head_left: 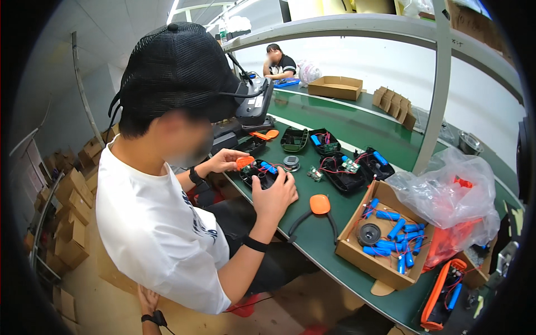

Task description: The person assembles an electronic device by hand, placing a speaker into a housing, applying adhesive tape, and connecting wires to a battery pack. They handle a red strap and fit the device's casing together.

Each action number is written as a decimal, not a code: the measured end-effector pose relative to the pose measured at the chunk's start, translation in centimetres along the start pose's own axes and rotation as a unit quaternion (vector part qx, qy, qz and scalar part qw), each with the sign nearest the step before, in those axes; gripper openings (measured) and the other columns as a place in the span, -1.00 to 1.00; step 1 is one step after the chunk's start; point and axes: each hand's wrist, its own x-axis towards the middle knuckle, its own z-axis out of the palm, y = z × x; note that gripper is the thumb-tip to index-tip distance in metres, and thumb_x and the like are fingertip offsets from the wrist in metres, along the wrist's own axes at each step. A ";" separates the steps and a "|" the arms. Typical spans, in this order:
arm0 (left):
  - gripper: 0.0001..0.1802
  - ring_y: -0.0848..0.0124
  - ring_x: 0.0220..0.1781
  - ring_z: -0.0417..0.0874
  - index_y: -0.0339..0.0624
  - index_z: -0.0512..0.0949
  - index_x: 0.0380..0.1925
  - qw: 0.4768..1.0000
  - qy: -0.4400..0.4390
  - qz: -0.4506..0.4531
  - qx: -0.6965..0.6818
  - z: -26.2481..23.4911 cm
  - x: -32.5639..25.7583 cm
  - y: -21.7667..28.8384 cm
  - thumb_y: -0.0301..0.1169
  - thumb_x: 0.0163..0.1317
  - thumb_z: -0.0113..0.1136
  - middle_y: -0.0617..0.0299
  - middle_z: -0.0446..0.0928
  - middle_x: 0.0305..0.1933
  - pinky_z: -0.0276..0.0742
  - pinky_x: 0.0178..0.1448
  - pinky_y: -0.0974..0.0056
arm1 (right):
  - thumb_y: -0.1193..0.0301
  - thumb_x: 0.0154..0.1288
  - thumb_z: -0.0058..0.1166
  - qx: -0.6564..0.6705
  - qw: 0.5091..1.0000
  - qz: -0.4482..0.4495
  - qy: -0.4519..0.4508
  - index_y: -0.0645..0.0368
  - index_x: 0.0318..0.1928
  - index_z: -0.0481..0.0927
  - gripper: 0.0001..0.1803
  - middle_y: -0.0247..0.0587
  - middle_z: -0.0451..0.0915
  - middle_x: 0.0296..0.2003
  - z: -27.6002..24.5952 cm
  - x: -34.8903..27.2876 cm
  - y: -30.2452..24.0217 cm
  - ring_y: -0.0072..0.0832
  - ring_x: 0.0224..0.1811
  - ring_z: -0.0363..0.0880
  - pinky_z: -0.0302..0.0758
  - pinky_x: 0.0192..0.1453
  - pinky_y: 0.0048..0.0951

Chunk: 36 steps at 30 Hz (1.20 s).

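At the lower left edge, my left hand (pixel 148 300) shows beside a co-worker's white shirt, with a black band on the wrist. Its visible fingers look stretched out, and I see nothing held in it. My right hand is out of view. Closest to my left hand are the co-worker's back and a cardboard surface (pixel 120 277). The co-worker's own two hands, both wearing black wristbands, hold a black plastic housing (pixel 259 177) with blue battery cells (pixel 268 167) and wires inside. A small orange part (pixel 244 162) is at the fingers of one of those hands.
On the green workbench (pixel 357 137) lie opened black housings (pixel 340 173), a solder wire spool (pixel 291 162) and an orange-and-black part (pixel 320 205). A cardboard box (pixel 345 245) holds blue cells and a speaker. An orange-rimmed housing (pixel 441 296) is at lower right. Another person (pixel 282 64) sits farther back.
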 end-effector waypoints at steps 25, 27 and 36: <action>-0.56 0.48 -0.39 0.68 -0.37 0.75 -0.26 0.543 -0.645 -0.158 0.514 31.0 -45.0 -16.3 -0.25 0.61 0.04 0.28 0.69 -0.47 0.57 -0.19 0.35 | 0.30 0.16 0.47 -0.226 0.816 -0.524 0.097 0.37 0.12 0.65 -0.43 0.01 0.74 -0.04 -6.5 -15.5 0.6 -0.29 0.01 0.73 0.61 0.16 -0.26; -0.64 0.50 -0.37 0.68 -0.36 0.75 -0.23 0.482 -0.738 -0.147 0.448 34.9 -48.1 -14.6 -0.30 0.57 0.07 0.23 0.70 -0.43 0.56 -0.24 0.34 | 0.31 0.13 0.47 -0.043 0.834 -0.522 0.172 0.40 0.15 0.61 -0.38 0.01 0.73 -0.03 -6.9 -20.1 3.6 -0.27 -0.01 0.73 0.63 0.20 -0.22; -0.87 0.45 -0.38 0.59 -0.32 0.68 -0.23 0.564 -0.748 0.196 0.290 47.2 -60.4 -19.3 -0.49 0.38 0.21 0.18 0.59 -0.36 0.44 -0.32 0.34 | 0.17 0.19 0.41 0.226 0.489 -0.733 0.416 0.45 0.00 0.58 -0.42 0.08 0.70 -0.19 -10.1 -27.4 10.9 -0.46 -0.29 0.70 0.61 -0.22 -0.52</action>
